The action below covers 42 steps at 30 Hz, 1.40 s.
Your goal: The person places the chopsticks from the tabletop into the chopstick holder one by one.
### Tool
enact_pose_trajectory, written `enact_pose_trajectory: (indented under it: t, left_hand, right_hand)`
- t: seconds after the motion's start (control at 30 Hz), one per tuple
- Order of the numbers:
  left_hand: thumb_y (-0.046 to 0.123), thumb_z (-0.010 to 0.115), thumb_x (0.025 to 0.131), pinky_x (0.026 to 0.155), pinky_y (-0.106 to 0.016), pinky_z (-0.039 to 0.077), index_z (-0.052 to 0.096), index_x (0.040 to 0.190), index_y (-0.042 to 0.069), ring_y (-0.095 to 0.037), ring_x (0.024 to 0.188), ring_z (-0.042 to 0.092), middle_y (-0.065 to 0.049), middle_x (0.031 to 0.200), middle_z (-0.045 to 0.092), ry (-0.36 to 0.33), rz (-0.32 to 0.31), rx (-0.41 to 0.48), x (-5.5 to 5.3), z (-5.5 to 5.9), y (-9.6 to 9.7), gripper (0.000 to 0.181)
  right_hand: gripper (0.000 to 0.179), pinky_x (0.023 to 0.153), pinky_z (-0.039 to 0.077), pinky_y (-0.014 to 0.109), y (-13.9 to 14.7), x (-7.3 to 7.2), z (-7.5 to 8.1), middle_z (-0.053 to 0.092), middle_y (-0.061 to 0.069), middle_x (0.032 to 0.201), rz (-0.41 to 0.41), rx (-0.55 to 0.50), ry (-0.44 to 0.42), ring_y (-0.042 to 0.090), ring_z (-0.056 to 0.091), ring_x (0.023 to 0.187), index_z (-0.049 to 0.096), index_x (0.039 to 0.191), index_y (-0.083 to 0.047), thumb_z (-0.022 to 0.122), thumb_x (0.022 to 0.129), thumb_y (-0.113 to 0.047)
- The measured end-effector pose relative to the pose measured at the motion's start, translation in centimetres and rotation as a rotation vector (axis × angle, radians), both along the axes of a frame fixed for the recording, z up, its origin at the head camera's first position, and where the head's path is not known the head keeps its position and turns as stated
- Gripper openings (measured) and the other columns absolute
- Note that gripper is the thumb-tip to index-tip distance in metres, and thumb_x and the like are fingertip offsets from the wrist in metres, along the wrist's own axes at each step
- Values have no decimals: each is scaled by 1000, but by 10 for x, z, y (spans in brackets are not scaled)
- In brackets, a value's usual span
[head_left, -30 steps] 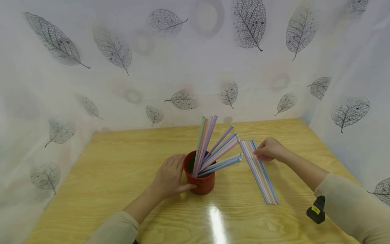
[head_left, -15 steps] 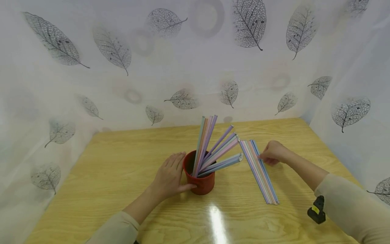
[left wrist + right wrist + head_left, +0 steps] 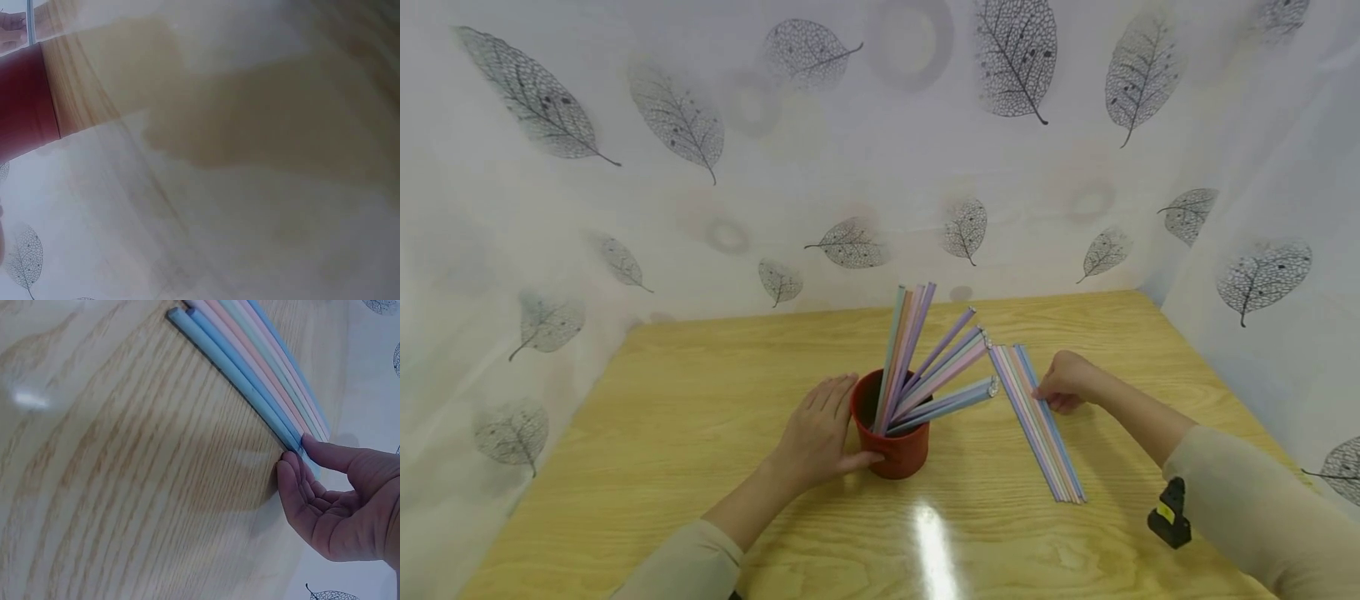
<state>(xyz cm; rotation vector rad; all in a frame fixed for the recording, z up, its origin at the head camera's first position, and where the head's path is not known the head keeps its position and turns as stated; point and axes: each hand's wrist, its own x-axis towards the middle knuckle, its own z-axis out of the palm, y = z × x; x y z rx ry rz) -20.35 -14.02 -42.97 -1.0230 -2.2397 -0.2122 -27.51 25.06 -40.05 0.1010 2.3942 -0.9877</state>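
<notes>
Clearly, the round, red, smooth-walled cup [image 3: 904, 460] is well filled on the pale, wood-grained worktop [image 3: 715, 400]. The left hand [image 3: 812, 437] holds it, fingers along its left side and thumb across the front. Inside, slender pastel sticks [image 3: 901, 358] fan out: a steep bunch of green, orange, pink and purple rises highest, a single purple one leans right, a mixed purple, green and pink bundle leans further, and a light-blue group lies lowest over the rim. All reach well above the mouth; how deep they sit is hidden.

To the cup's right, outside it, a flat row of matching pastel sticks [image 3: 1040, 423] lies side by side on the worktop. The right hand [image 3: 1070, 382] pinches the outermost blue stick [image 3: 212, 351] of that row between thumb and fingers, at the side away from the cup.
</notes>
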Motion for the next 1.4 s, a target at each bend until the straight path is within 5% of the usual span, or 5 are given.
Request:
enact_pose_trajectory:
  t: [0.4, 0.87, 1.2, 1.4]
  left_hand:
    - [74, 21, 88, 97, -44, 46, 48, 126, -11, -34, 110, 56, -22, 120, 58, 5, -6, 8, -1, 2, 1, 96]
    - [74, 22, 88, 98, -44, 46, 48, 126, -10, -34, 111, 56, -22, 120, 58, 4, -8, 11, -2, 1, 0, 95]
    - [74, 21, 88, 97, -44, 46, 48, 126, -10, -33, 111, 55, -22, 120, 57, 3, 4, -5, 0, -1, 0, 96]
    - [74, 22, 88, 97, -44, 47, 48, 126, -10, -33, 110, 55, -21, 119, 57, 3, 2, -3, 0, -1, 0, 96]
  right_hand:
    - [13, 53, 56, 25, -3, -5, 0, 59, 4, 55, -43, -3, -72, 10, 60, 47, 62, 77, 7, 70, 81, -3]
    - [14, 58, 57, 23, -8, -12, 7, 57, 6, 62, -1, -15, -159, 10, 60, 52, 58, 81, 8, 68, 82, -1]
    - [12, 57, 57, 24, -2, -9, -1, 59, 2, 61, -70, -85, -162, 9, 61, 53, 58, 77, 2, 61, 84, -7]
    - [25, 52, 55, 24, -9, -9, -3, 56, 2, 55, -34, 12, -53, 9, 58, 47, 57, 70, 1, 73, 82, -15]
